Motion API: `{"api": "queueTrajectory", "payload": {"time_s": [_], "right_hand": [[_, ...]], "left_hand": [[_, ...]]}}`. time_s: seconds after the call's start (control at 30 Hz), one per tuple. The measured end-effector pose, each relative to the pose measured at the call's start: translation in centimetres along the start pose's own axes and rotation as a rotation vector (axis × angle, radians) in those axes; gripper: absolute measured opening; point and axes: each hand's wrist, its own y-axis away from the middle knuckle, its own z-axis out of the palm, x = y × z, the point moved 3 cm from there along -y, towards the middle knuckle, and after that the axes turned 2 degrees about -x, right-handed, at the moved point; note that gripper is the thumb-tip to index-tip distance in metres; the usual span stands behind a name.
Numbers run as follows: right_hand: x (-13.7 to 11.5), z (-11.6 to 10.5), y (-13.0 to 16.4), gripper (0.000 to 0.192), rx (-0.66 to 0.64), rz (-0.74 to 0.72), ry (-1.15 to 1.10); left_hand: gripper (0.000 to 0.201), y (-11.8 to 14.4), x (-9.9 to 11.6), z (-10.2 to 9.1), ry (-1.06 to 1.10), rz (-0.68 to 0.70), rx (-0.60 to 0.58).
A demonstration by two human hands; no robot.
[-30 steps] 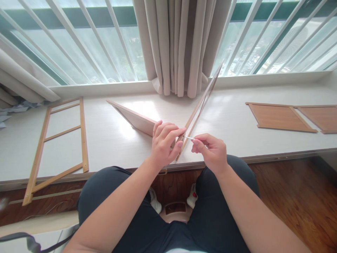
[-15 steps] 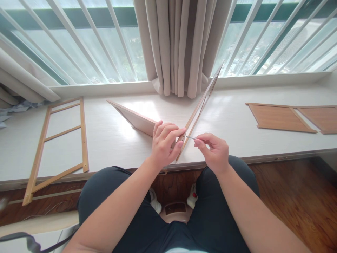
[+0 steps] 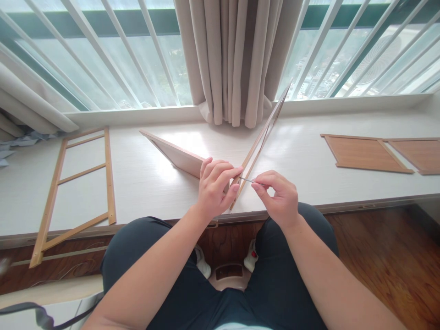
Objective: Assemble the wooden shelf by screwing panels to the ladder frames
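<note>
Fastening step — left hand (image 3: 215, 188) clamps upright light wooden frame panel (image 3: 263, 133); right hand (image 3: 277, 197) fingers pinch thin metal pin (image 3: 246, 179) at frame edge. Next, likely — steady, straight push.

Thin metal pin (image 3: 246, 179) between right hand (image 3: 277, 198) fingertips and the upright frame (image 3: 264, 133): too small to tell screw, nail or tool; its tip contact with the wood unclear; left hand (image 3: 215, 188) covers the corner where the slanted panel (image 3: 175, 155) meets that frame, joint hidden; ladder-like frame (image 3: 77, 174), lower left, overhangs the sill, its holes too small to count; brown panel (image 3: 417, 153) cut off at right edge; grey strap (image 3: 30, 311) cut off bottom left; object between the feet (image 3: 228, 275), bottom centre, partly hidden by knees.
</note>
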Motion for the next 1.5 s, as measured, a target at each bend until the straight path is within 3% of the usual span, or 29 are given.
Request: {"api": "queueTrajectory", "payload": {"time_s": [0.4, 0.7, 0.93, 1.2, 1.5], "right_hand": [[-0.6, -0.3, -0.1, 0.006, 0.002, -0.091, 0.111], [-0.4, -0.2, -0.2, 0.004, -0.010, -0.070, 0.074], [0.0, -0.1, 0.1, 0.006, -0.056, 0.000, 0.023], [0.4, 0.6, 0.6, 0.018, -0.080, 0.232, -0.154], [0.1, 0.5, 0.6, 0.016, -0.049, 0.208, -0.133]], "left_hand": [[0.037, -0.1, 0.2, -0.1, 0.003, 0.016, 0.016], [0.038, -0.2, 0.2, -0.1, -0.004, -0.001, 0.006], [0.041, -0.1, 0.1, 0.0, -0.014, -0.004, 0.002], [0.038, -0.2, 0.2, -0.1, 0.006, 0.019, 0.022], [0.035, -0.2, 0.2, -0.1, 0.015, 0.031, 0.030]]}}
